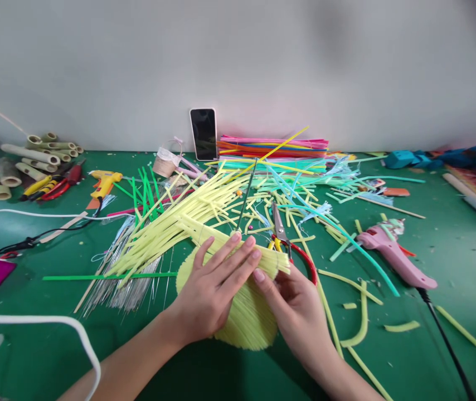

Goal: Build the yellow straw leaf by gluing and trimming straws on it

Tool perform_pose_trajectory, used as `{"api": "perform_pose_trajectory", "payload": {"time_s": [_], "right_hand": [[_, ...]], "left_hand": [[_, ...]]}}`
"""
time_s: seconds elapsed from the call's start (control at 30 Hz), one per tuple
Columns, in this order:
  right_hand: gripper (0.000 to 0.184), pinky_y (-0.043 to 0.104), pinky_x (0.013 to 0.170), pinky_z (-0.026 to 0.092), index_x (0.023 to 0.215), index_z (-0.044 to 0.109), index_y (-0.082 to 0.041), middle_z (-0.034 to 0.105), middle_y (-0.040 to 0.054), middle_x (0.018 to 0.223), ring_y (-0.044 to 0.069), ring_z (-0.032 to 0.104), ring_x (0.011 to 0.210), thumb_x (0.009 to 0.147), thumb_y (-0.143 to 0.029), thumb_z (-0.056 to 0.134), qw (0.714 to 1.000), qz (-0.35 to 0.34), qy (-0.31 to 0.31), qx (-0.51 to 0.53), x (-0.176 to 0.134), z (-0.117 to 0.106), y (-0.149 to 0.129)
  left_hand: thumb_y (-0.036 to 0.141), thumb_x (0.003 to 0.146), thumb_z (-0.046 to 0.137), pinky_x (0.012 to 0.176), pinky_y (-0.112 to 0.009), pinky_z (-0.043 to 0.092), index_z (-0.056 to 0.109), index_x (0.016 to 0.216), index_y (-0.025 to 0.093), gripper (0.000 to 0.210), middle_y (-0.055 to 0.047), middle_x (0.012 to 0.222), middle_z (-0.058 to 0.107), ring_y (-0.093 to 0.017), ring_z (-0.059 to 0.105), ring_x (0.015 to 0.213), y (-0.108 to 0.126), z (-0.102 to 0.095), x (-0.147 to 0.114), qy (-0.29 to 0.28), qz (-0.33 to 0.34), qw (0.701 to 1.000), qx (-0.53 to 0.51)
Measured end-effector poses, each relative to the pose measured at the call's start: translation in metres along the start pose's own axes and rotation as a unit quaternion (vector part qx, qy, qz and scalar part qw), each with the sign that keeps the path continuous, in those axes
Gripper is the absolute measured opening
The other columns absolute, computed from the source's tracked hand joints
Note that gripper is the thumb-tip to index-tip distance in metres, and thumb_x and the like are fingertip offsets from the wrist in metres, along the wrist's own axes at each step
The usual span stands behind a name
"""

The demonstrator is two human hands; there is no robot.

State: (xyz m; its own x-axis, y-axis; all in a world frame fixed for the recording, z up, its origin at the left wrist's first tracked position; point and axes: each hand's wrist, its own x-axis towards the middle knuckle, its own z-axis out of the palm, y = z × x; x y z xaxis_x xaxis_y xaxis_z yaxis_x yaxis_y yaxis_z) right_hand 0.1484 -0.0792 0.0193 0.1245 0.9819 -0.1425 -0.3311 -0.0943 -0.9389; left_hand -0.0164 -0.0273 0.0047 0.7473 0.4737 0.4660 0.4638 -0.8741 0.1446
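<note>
A pale yellow, rounded piece made of pipe cleaners laid side by side (255,320) is in front of me, with a flat yellow band of pipe cleaners across its top. My left hand (217,284) lies on it with fingers stretched out over the band. At the right edge, my right hand (299,306) grips the piece, thumb on top and the other fingers partly hidden beneath. A thin dark green stem (247,195) rises behind the left fingertips. Just beyond my right hand lie scissors with red handles (280,225), partly covered.
Loose yellow pipe cleaners (188,214) and thin wires (131,289) lie to the left. A pink glue gun (397,256) rests right, a yellow one (104,184) left. Behind stand a phone (204,133) and bundled coloured pipe cleaners (275,146). A white cable (66,321) crosses the front left.
</note>
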Motion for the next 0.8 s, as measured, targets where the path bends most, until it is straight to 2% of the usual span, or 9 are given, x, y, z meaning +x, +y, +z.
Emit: {"api": "perform_pose_trajectory", "payload": {"time_s": [0.13,0.27,0.43,0.57,0.63,0.7,0.77,0.8], "right_hand": [[0.025,0.036,0.087,0.058,0.111,0.070,-0.026,0.077,0.0051,0.113,0.026,0.072,0.102,0.088,-0.036,0.071,1.000,0.004,0.010,0.020,0.000,0.004,-0.001],[0.030,0.036,0.097,0.053,0.117,0.070,-0.030,0.073,0.0026,0.123,0.025,0.066,0.114,0.090,-0.042,0.067,0.997,0.025,0.031,0.069,0.002,0.000,0.001],[0.025,0.035,0.092,0.055,0.100,0.076,-0.027,0.077,0.0026,0.108,0.025,0.068,0.108,0.085,-0.046,0.072,0.989,0.062,0.086,0.104,0.009,-0.014,0.001],[0.025,0.032,0.085,0.059,0.092,0.075,-0.025,0.077,0.0015,0.096,0.023,0.071,0.101,0.078,-0.045,0.079,0.968,0.065,0.164,0.178,0.020,-0.022,-0.005],[0.026,0.028,0.083,0.060,0.091,0.074,-0.024,0.077,0.0001,0.093,0.021,0.071,0.101,0.076,-0.044,0.081,0.955,0.059,0.208,0.201,0.026,-0.027,-0.008],[0.026,0.021,0.085,0.058,0.093,0.074,-0.025,0.076,-0.0017,0.096,0.017,0.069,0.105,0.075,-0.042,0.082,0.944,0.049,0.235,0.228,0.031,-0.033,-0.009],[0.025,0.017,0.089,0.056,0.097,0.073,-0.026,0.075,-0.0027,0.103,0.014,0.066,0.111,0.078,-0.040,0.080,0.935,0.037,0.246,0.255,0.034,-0.037,-0.010],[0.024,0.016,0.090,0.055,0.099,0.073,-0.026,0.075,-0.0024,0.107,0.013,0.065,0.113,0.080,-0.039,0.078,0.932,0.033,0.243,0.266,0.034,-0.037,-0.010]], "left_hand": [[0.001,0.091,0.032,0.119,-0.052,0.015,0.028,0.153,0.009,0.063,-0.012,0.159,0.036,-0.026,0.018,0.152,-0.001,-0.001,0.000,-0.003,0.000,1.000,0.003],[0.000,0.090,0.035,0.119,-0.052,0.017,0.030,0.152,0.009,0.063,-0.015,0.158,0.038,-0.027,0.021,0.151,-0.001,0.000,0.000,0.005,-0.010,1.000,-0.007],[0.006,0.091,0.046,0.117,-0.055,0.025,0.032,0.151,0.015,0.063,-0.017,0.157,0.038,-0.032,0.025,0.149,-0.003,-0.004,0.000,0.086,-0.059,0.993,-0.046],[0.008,0.091,0.048,0.119,-0.055,0.022,0.032,0.152,0.021,0.064,-0.014,0.159,0.033,-0.033,0.023,0.149,-0.006,-0.004,0.000,0.164,-0.135,0.974,-0.078],[0.012,0.093,0.051,0.121,-0.053,0.018,0.029,0.153,0.026,0.065,-0.011,0.163,0.024,-0.031,0.017,0.151,-0.006,-0.002,0.000,0.192,-0.195,0.955,-0.115],[0.020,0.095,0.055,0.122,-0.050,0.017,0.023,0.154,0.031,0.068,-0.007,0.167,0.013,-0.030,0.011,0.153,-0.006,0.001,0.001,0.205,-0.261,0.923,-0.194],[0.028,0.096,0.056,0.121,-0.047,0.023,0.019,0.155,0.035,0.071,-0.005,0.167,0.014,-0.028,0.015,0.152,-0.004,0.002,0.003,0.209,-0.321,0.863,-0.329],[0.032,0.096,0.056,0.119,-0.044,0.028,0.018,0.155,0.035,0.071,-0.005,0.166,0.018,-0.027,0.022,0.151,-0.004,0.002,0.004,0.200,-0.348,0.819,-0.411]]}}
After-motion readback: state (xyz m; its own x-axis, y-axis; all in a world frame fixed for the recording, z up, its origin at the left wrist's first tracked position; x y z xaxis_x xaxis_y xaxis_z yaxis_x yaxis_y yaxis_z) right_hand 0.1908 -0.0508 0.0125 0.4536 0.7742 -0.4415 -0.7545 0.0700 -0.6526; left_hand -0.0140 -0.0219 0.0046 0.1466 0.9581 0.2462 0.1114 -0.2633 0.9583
